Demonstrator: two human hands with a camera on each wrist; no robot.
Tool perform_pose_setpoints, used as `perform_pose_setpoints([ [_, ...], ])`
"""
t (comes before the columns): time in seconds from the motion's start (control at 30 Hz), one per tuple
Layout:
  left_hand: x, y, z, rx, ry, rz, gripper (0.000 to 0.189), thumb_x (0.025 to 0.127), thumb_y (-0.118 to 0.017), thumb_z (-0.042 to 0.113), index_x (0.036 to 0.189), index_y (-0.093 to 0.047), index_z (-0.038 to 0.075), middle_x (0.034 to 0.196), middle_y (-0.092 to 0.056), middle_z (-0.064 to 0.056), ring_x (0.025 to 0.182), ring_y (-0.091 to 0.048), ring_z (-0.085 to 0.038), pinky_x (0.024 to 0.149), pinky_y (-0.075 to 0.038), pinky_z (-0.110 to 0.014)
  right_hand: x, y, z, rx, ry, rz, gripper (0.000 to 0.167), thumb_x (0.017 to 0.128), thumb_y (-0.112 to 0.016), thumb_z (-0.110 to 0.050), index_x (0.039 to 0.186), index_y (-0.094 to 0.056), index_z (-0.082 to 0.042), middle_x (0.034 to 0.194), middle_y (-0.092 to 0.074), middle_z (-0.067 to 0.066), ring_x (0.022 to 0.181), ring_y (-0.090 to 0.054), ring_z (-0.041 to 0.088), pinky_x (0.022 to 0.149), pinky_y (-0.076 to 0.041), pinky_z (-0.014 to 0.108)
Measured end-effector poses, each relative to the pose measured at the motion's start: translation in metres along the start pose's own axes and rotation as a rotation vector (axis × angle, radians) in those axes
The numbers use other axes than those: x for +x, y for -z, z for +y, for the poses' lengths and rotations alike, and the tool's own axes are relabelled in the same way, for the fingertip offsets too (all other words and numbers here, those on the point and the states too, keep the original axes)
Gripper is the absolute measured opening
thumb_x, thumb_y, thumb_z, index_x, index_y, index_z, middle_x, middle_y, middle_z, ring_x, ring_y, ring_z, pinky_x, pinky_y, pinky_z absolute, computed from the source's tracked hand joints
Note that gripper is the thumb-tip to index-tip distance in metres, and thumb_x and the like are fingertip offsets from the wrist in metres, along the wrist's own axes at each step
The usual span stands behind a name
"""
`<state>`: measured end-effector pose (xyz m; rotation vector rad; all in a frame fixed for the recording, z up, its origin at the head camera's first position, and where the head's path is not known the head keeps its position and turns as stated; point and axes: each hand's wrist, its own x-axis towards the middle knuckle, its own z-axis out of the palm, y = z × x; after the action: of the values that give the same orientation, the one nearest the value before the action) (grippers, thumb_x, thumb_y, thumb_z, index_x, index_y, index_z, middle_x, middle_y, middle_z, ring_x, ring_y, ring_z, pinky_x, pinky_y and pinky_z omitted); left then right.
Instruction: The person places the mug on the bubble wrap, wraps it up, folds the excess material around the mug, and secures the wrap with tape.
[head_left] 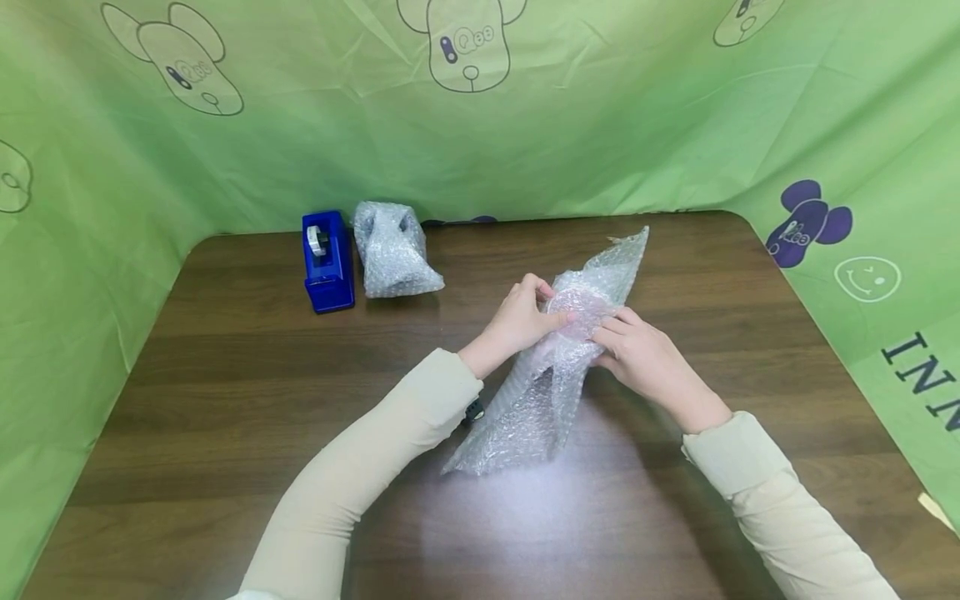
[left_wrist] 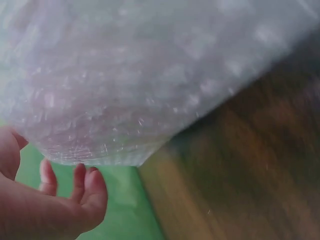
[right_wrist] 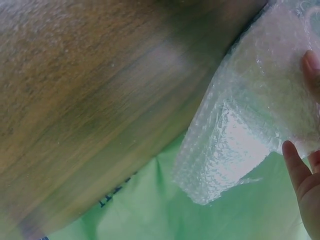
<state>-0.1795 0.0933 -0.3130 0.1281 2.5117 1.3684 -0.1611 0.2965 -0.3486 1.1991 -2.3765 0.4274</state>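
Left of held bubblewrap (head_left: 525, 421), only head view shows tape dispenser (head_left: 330, 273).

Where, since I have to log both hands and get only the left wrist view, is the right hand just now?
Observer: In the head view, the right hand grips the right side of the bubble wrap.
Operator: Thanks. Is anything else set out, say towards the far left?
Observer: Yes, a blue tape dispenser stands near the far edge of the table, on the left.
Operator: And what is next to that?
Observer: Just to its right is a separate wrapped bundle; I cannot tell what is inside.
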Motion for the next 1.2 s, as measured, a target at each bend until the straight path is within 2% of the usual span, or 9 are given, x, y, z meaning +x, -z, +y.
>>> perform_pose_setpoints([
  [0.07, 0.004, -0.002, -0.002, -0.089, 0.058, -0.001, 0.052, 0.084, -0.074, 0.028, 0.12, -0.045, 0.004, 0.123, -0.053, -0.016, 0.104, -0.051, -0.022, 0.083, -0.043, -0.026, 0.001, 0.0, 0.0, 0.002, 0.003, -0.001, 0.036, 0.054, -0.083, -0.002, 0.079, -0.058, -0.007, 0.089, -0.067, 0.008, 0.1, -0.058, 0.031, 0.087, -0.051, 0.041],
  [0.2, 0.011, -0.005, -0.004, -0.294, 0.189, -0.054, 0.061, 0.083, -0.074, 0.02, 0.132, -0.04, 0.005, 0.13, -0.05, -0.016, 0.111, -0.052, -0.024, 0.092, -0.046, -0.03, 0.001, -0.001, 0.0, 0.009, 0.009, 0.001, 0.036, 0.054, -0.083, -0.001, 0.081, -0.06, -0.007, 0.089, -0.067, 0.008, 0.099, -0.058, 0.03, 0.087, -0.051, 0.04],
  [0.33, 0.016, -0.007, -0.004, -0.361, 0.268, -0.108, 0.065, 0.084, -0.07, 0.014, 0.139, -0.035, 0.009, 0.134, -0.048, -0.015, 0.116, -0.052, -0.026, 0.099, -0.046, -0.037, 0.0, -0.001, 0.001, 0.01, 0.024, 0.011, 0.037, 0.054, -0.084, -0.001, 0.082, -0.06, -0.006, 0.088, -0.065, 0.008, 0.098, -0.059, 0.031, 0.089, -0.049, 0.039],
  [0.43, 0.018, -0.008, -0.003, -0.359, 0.281, -0.129, 0.066, 0.084, -0.066, 0.01, 0.141, -0.032, 0.009, 0.134, -0.048, -0.016, 0.116, -0.052, -0.027, 0.102, -0.045, -0.038, 0.0, -0.002, 0.001, 0.015, 0.036, 0.02, 0.037, 0.054, -0.084, -0.002, 0.083, -0.061, -0.006, 0.09, -0.064, 0.008, 0.098, -0.058, 0.032, 0.091, -0.048, 0.04],
  [0.6, 0.017, -0.009, -0.002, -0.299, 0.283, -0.125, 0.066, 0.084, -0.063, 0.011, 0.142, -0.031, 0.009, 0.134, -0.048, -0.017, 0.121, -0.049, -0.028, 0.105, -0.043, -0.039, -0.001, -0.002, 0.002, 0.035, 0.024, 0.028, 0.038, 0.055, -0.084, -0.007, 0.086, -0.063, -0.006, 0.104, -0.063, 0.016, 0.105, -0.056, 0.039, 0.094, -0.045, 0.05],
  [0.87, 0.018, -0.01, 0.001, -0.161, 0.271, -0.108, 0.067, 0.086, -0.064, 0.016, 0.144, -0.03, 0.012, 0.144, -0.033, -0.022, 0.132, -0.036, -0.033, 0.11, -0.036, -0.044, -0.004, -0.005, 0.003, 0.076, -0.011, 0.04, 0.04, 0.056, -0.085, -0.003, 0.089, -0.062, -0.005, 0.123, -0.054, 0.028, 0.117, -0.046, 0.046, 0.095, -0.04, 0.061],
  [0.97, 0.019, -0.011, 0.0, -0.144, 0.257, -0.112, 0.067, 0.086, -0.063, 0.016, 0.144, -0.029, 0.011, 0.144, -0.033, -0.022, 0.133, -0.035, -0.033, 0.111, -0.035, -0.044, -0.004, -0.006, 0.003, 0.126, -0.021, 0.024, 0.043, 0.057, -0.084, 0.003, 0.094, -0.062, -0.003, 0.126, -0.052, 0.03, 0.119, -0.044, 0.049, 0.097, -0.038, 0.063],
  [1.07, 0.02, -0.012, 0.0, -0.133, 0.243, -0.112, 0.066, 0.086, -0.062, 0.015, 0.144, -0.03, 0.01, 0.143, -0.034, -0.022, 0.133, -0.035, -0.033, 0.111, -0.034, -0.044, -0.006, -0.005, 0.004, 0.182, -0.041, -0.008, 0.037, 0.065, -0.077, 0.001, 0.099, -0.061, -0.003, 0.13, -0.049, 0.029, 0.123, -0.04, 0.049, 0.1, -0.033, 0.064],
  [1.2, 0.021, -0.013, -0.001, -0.119, 0.24, -0.108, 0.066, 0.085, -0.062, 0.014, 0.144, -0.03, 0.011, 0.143, -0.034, -0.022, 0.133, -0.033, -0.034, 0.112, -0.032, -0.045, -0.006, -0.002, 0.005, 0.365, -0.117, -0.013, 0.035, 0.073, -0.063, -0.004, 0.108, -0.061, -0.001, 0.136, -0.045, 0.028, 0.128, -0.035, 0.046, 0.104, -0.027, 0.065],
])
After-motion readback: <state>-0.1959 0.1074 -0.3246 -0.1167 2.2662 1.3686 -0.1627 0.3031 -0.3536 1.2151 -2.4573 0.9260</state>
